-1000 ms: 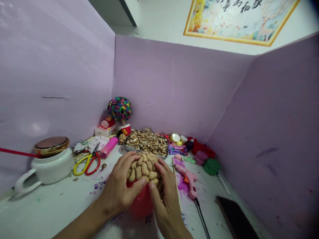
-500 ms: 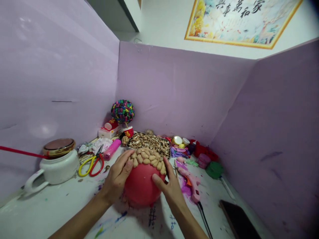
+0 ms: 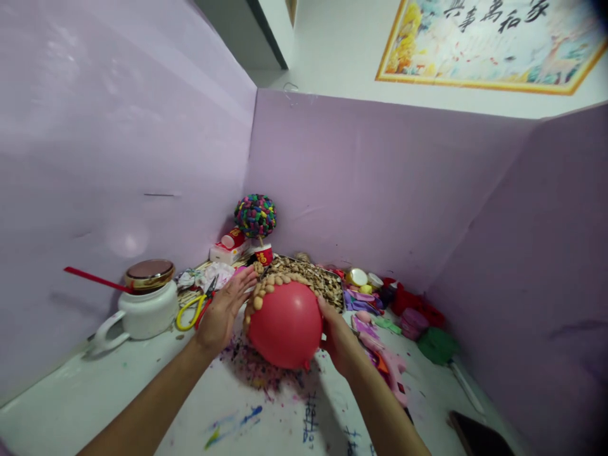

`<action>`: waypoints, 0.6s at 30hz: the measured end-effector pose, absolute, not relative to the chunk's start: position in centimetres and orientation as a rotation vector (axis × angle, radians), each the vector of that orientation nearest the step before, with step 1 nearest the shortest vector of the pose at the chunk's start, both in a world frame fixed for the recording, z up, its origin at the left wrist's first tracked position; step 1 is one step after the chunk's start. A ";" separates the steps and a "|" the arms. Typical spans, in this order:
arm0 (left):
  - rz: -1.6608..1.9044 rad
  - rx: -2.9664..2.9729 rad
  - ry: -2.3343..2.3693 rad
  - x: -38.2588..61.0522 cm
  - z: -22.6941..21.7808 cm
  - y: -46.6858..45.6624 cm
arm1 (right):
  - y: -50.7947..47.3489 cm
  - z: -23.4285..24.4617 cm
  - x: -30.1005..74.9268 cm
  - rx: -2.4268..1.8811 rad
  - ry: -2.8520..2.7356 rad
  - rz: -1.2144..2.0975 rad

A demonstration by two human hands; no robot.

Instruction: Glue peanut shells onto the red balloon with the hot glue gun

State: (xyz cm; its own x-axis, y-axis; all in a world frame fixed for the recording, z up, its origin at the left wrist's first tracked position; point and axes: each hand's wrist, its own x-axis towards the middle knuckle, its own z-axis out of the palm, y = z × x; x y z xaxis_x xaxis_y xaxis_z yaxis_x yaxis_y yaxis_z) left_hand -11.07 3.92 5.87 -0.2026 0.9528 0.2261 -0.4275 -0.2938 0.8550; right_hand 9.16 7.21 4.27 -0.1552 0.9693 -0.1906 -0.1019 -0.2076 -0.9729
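A red balloon (image 3: 287,326) is between my hands above the table, its knotted end at the lower right. Tan nut shells (image 3: 266,288) cover its far and upper left side. My right hand (image 3: 338,332) grips the balloon from the right, its fingertips partly hidden behind it. To the left, my left hand (image 3: 225,313) is open with fingers stretched, close beside the shells; whether it touches them I cannot tell. Behind the balloon lies a tray of loose shells (image 3: 311,273).
On the left stand a white mug (image 3: 149,313) with a lidded jar top and yellow-handled scissors (image 3: 192,313). A bead-covered ball (image 3: 255,215) rises at the back. To the right are a pink glue gun (image 3: 387,361), a green lump (image 3: 437,346) and a dark phone (image 3: 479,434).
The balloon has been turned, so its shell-covered part faces away and left and more bare red shows. My left hand has opened off it. The view has shifted left.
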 end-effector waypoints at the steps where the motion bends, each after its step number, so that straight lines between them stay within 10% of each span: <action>1: 1.697 0.953 0.785 -11.2 5.9 3.9 | 7.5 4.1 9.5 -1.211 -1.113 1.575; 18: 1.387 1.505 1.403 -12.8 4.5 5.4 | 7.2 4.8 10.9 -1.063 -1.191 1.733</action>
State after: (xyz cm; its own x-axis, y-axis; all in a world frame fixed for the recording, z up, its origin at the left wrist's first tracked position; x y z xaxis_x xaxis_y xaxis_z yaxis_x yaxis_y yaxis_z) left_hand -12.79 5.35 4.54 -0.1311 0.9568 0.2597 0.2707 -0.2174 0.9378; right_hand 10.95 7.25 4.84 -0.3602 0.9092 -0.2090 -0.1308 -0.2710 -0.9537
